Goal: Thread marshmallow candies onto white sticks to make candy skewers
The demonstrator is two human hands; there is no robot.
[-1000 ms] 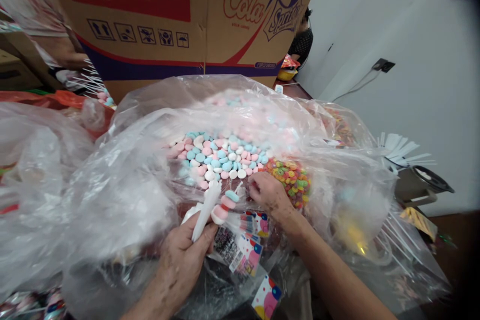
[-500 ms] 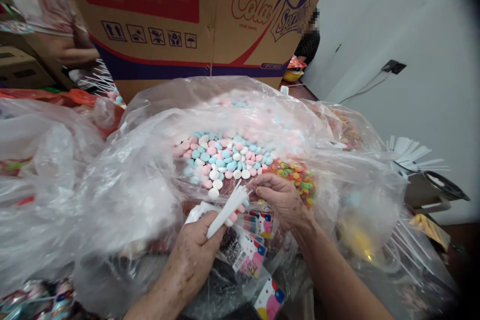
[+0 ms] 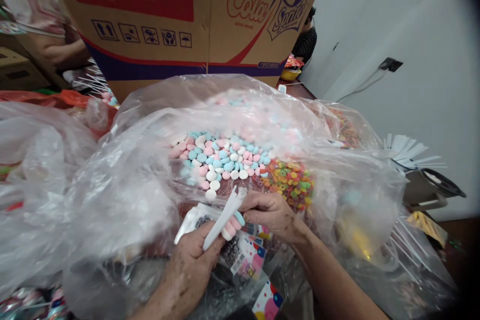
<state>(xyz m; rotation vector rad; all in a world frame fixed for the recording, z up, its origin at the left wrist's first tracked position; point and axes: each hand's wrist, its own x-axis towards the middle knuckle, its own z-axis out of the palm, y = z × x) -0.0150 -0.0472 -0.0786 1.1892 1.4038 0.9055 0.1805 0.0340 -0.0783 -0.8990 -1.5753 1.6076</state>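
Observation:
My left hand (image 3: 193, 257) is closed around a bundle of flat white sticks (image 3: 222, 222), which slants up and to the right. Several pink, blue and white candies (image 3: 233, 226) sit in a row against the bundle's right side. My right hand (image 3: 270, 214) pinches at the upper end of the sticks; what lies between its fingertips is hidden. Under both hands are clear bags with printed, dotted labels (image 3: 247, 258). Just beyond, loose pastel candies (image 3: 225, 156) spill from a large clear plastic bag (image 3: 146, 135), beside small coloured ring candies (image 3: 290, 180).
A tall cardboard box (image 3: 150, 60) stands behind the bags. At right, white sticks (image 3: 407, 150) fan out of a metal container (image 3: 423, 187). Wrapped sweets (image 3: 33, 302) lie at lower left. One person's arm (image 3: 63, 52) shows at upper left, another person (image 3: 305, 42) beyond the box.
My right hand has come down and left, closing in on the top of the sticks. The bundle has turned slightly, showing more of the candies beside it.

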